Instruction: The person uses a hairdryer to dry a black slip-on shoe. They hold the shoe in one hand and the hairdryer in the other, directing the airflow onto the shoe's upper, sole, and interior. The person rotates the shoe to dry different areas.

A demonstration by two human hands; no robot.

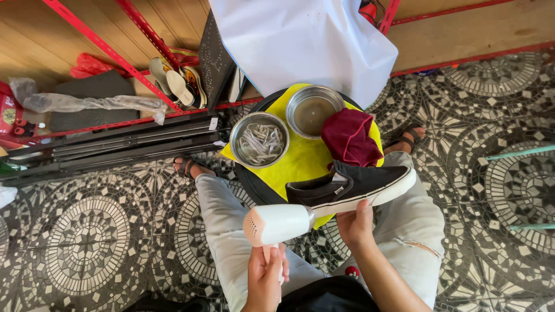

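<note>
My left hand (265,276) grips the handle of a white hair dryer (278,223), whose nozzle points at the opening of a black slip-on shoe (352,186) with a white sole. My right hand (355,224) holds that shoe from below, by its sole. The shoe hovers over a round table covered by a yellow cloth (300,163). On the cloth lie a crumpled dark red rag (350,137), a steel bowl (259,140) holding white laces in water, and a second steel bowl (314,111) with murky liquid.
My knees in light jeans flank the table; sandalled feet rest on the patterned mosaic floor (87,242). A white sheet (306,40) hangs behind the table. Red metal shelving (110,55) at left holds shoes and plastic wrap; black tripod legs (115,141) lie beside it.
</note>
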